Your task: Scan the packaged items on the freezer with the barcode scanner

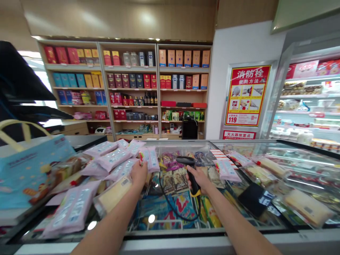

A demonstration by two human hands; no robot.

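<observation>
My right hand (198, 177) is wrapped round the handle of a black and yellow barcode scanner (187, 160), its cable looping down over the glass. To the left, the fingers of my left hand (139, 173) pinch the edge of a pale pink plastic packet (152, 159) with blue print. Several similar pink packets (114, 156) lie heaped beside that hand. Just under my left wrist is a clear-wrapped pale block, perhaps bread (119, 193), with a barcode label. Another pink packet (227, 170) rests on the glass to the right of the scanner.
Beneath the glass lid, a chest freezer (175, 244) holds colourful packaged goods. A blue bag with yellow handles (34, 170) stands at left, near a dark monitor (23, 78). A black flat object (256, 200) and more wrapped food lie at right. Shelves of boxes line the back wall.
</observation>
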